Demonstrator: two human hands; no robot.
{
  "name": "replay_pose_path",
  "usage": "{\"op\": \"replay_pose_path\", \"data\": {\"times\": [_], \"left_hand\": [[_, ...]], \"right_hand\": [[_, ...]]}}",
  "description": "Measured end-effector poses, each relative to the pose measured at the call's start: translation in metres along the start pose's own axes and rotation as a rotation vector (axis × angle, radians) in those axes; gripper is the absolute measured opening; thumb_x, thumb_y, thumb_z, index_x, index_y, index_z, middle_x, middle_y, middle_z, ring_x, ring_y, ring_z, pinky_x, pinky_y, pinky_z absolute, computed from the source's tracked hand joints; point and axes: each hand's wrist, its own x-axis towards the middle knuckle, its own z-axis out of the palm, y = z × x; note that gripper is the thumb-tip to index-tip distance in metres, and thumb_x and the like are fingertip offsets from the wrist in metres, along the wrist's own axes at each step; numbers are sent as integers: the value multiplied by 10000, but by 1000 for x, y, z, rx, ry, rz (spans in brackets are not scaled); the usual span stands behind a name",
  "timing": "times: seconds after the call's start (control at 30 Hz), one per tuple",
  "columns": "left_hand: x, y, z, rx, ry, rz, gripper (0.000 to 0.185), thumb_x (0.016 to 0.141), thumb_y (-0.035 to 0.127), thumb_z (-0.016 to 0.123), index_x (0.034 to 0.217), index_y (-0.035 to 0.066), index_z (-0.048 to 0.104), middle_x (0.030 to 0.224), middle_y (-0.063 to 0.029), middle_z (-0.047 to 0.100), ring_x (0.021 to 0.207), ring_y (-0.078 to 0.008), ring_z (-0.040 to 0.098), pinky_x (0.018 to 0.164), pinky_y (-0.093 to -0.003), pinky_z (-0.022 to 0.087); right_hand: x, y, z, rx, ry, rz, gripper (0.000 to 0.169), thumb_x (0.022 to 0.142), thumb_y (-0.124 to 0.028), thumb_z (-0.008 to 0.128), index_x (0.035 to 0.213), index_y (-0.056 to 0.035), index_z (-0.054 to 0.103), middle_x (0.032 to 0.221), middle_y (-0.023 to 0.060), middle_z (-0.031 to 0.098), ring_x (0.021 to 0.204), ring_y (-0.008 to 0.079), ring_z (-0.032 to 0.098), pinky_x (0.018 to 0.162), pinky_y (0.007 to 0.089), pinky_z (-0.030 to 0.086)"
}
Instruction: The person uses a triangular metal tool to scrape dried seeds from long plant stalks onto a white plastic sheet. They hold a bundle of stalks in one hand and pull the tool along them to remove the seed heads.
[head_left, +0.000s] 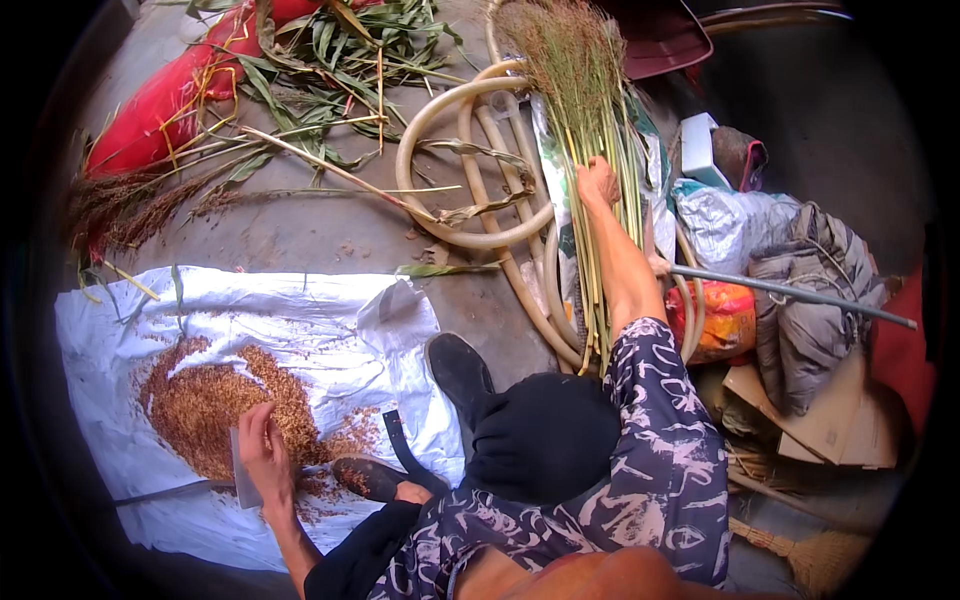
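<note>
My right hand (598, 184) is closed around a bundle of long green stalks (585, 262) with feathery, reddish-brown seed heads (570, 67) at the far end. The bundle lies along a coiled hose. My left hand (262, 450) is low on the left, over a pile of reddish-brown grain (202, 412) on a white woven plastic sheet (337, 300). Its fingers are bent beside a flat, pale grey piece (244, 472); whether they grip it cannot be told. A thin dark strip (165, 491) runs leftward from there.
A thick beige hose (409, 142) coils on the floor. Cut stalks and leaves (322, 90) lie beside a red mesh sack (157, 112) at the upper left. At right are a grey pipe (795, 289), plastic bags (727, 225) and cardboard (825, 420). A shoe (367, 478) rests on the sheet.
</note>
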Motion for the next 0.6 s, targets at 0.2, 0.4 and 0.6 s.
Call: {"op": "replay_pose_path", "data": {"times": [0.2,0.4,0.6], "left_hand": [[-1,4,3,1,22,-22,273,945,-72,563,1167,53,659,1142,-134,647,1056,-302,635,855,-369,517],[11,19,-6,2,103,25,277,921,-70,593,1149,57,684,1129,-122,660,1046,-311,635,853,-370,519],[43,59,-12,227,296,359,458,811,22,730,1254,130,683,1294,-86,631,1244,-307,568,1053,-439,423]], "right_hand": [[-3,-2,-19,205,200,-56,216,878,-257,687,1035,-112,722,928,127,741,880,339,713,783,473,524],[-104,-103,-88,535,12,-619,145,933,-135,665,1050,-49,654,894,155,719,690,293,711,654,410,524],[-252,-186,-121,427,-234,-1151,165,951,-147,655,1102,-88,682,900,114,673,783,331,665,683,414,502]]}}
